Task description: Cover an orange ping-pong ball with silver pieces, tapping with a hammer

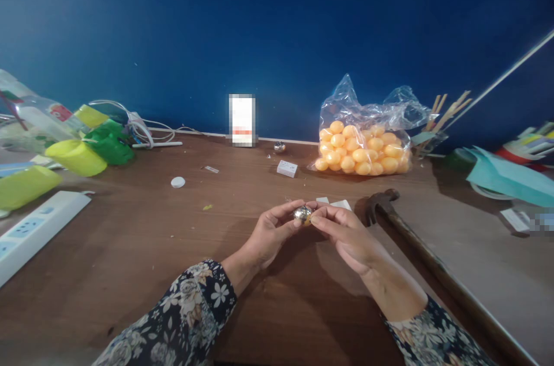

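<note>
Both my hands meet over the middle of the brown table (130, 239). My left hand (270, 233) pinches a small shiny silver ball (302, 214) between thumb and fingers. My right hand (346, 233) has its fingertips closed on the same ball from the right side. A bit of yellow shows under the ball. A second silver ball (279, 146) lies far back by the blue wall. Both forearms wear dark flowered sleeves.
A clear bag of orange balls (363, 152) stands at the back right. A hammer (415, 245) lies right of my hands. Small white boxes (287, 168), a white cap (178, 182), a power strip (34, 227) and green-yellow plastic pieces (86, 149) lie left; coloured paper (506, 178) right.
</note>
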`<state>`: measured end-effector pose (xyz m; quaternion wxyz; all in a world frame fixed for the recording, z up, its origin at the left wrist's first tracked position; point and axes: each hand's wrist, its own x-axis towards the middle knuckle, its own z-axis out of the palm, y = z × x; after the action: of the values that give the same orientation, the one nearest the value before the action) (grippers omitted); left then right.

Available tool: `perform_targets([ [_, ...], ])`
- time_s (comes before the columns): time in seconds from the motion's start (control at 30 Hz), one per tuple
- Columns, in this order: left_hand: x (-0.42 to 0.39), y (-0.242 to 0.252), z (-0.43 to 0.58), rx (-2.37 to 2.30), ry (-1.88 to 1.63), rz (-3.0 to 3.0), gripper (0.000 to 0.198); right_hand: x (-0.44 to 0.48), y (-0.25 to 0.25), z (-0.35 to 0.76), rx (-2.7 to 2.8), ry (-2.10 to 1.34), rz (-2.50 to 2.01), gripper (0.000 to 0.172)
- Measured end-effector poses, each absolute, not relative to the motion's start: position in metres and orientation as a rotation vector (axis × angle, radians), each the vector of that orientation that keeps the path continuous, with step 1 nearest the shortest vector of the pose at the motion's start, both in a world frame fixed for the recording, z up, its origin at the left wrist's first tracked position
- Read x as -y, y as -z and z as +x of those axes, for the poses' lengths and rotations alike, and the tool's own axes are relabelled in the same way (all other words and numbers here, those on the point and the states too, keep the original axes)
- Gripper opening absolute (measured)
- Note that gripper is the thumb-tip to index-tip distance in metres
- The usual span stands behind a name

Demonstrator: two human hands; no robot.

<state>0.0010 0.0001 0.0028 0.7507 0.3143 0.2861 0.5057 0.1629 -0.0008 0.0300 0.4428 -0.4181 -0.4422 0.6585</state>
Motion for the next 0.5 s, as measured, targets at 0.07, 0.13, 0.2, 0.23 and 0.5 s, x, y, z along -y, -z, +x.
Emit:
perform_targets([
  [0.07,-0.0001,-0.0029,0.0010,-0.634,-1.103,0.704,0.036,0.0006,-0.0304,0.1633,1.086,-1.633,-1.046,0.022],
  [0.13,-0.0004,-0.0022,0.0009,-0.649,-1.106,0.729,0.036,0.0004,-0.0310,0.1635,1.072,-1.630,-1.060,0.024],
  [0.2,-0.0008,-0.0008,0.0007,-0.662,-1.108,0.759,0.037,0.0002,-0.0312,0.1636,1.054,-1.630,-1.067,0.024],
  [0.23,-0.0009,0.0000,0.0005,-0.666,-1.108,0.776,0.037,0.0001,-0.0311,0.1635,1.048,-1.632,-1.067,0.024],
  [0.5,-0.0012,0.0021,-0.0009,-0.707,-1.101,0.844,0.038,0.0004,-0.0275,0.1608,1.020,-1.587,-1.100,0.024],
])
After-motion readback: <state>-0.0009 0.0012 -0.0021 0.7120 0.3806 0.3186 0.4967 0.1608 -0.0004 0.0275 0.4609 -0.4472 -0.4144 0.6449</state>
